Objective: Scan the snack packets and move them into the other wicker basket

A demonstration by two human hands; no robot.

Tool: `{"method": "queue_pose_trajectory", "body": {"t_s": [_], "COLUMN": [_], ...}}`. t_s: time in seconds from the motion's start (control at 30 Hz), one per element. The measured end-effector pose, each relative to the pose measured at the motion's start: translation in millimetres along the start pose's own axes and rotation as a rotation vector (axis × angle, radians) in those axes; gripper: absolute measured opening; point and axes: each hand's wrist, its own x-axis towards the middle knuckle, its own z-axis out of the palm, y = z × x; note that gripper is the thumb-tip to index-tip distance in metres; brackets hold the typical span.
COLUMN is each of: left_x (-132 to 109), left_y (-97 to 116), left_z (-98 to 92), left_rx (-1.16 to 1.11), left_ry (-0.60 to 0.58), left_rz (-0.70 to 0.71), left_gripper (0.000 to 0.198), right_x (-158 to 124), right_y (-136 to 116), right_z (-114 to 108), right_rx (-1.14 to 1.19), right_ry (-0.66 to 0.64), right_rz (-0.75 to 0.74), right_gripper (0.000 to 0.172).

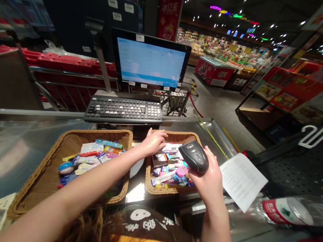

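My right hand (211,180) is wrapped round a black barcode scanner (195,156), held above the right wicker basket (149,175). That basket holds many small packaged items, among them a pink piece (182,172). Reaching over the same basket's left rim is my left hand (154,142), fingers apart, close to a white packet (171,147); whether they touch is not clear. Under my left forearm stands a larger wicker basket (52,149) with wrapped items, a blue-and-white round piece (66,167) and a light blue packet (109,143).
Behind the baskets are a black keyboard (124,110) and a lit monitor (151,63). A printed paper sheet (243,180) lies at the right, beside wrapped bottles (288,211). A white hanger (322,131) hangs on a dark pegboard. Shopping carts stand beyond the metal counter (4,147).
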Motion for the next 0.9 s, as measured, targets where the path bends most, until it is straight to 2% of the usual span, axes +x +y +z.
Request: {"method": "queue_pose_trajectory", "body": {"t_s": [0.37,0.67,0.9], "left_x": [-2.5,-26.9,-51.5], "left_y": [-6.3,-25.2,-43.6], "left_z": [-52.8,-105.8,-137.2], "left_rx": [0.04,0.078,0.12], "left_ry": [0.008,0.138,0.182], "left_rz": [0.034,0.03,-0.065], "left_gripper": [0.024,0.027,0.025], "right_x": [4.1,21.3,33.0], "right_y": [-11.2,-43.4,-71.7], "right_z": [3.4,19.0,31.5], "right_rx": [0.017,0.059,0.089], "right_ry": [-0.003,-0.026,-0.063], "right_rz": [-0.025,-0.146,-0.248], "right_gripper": [0.056,0.055,0.051]}}
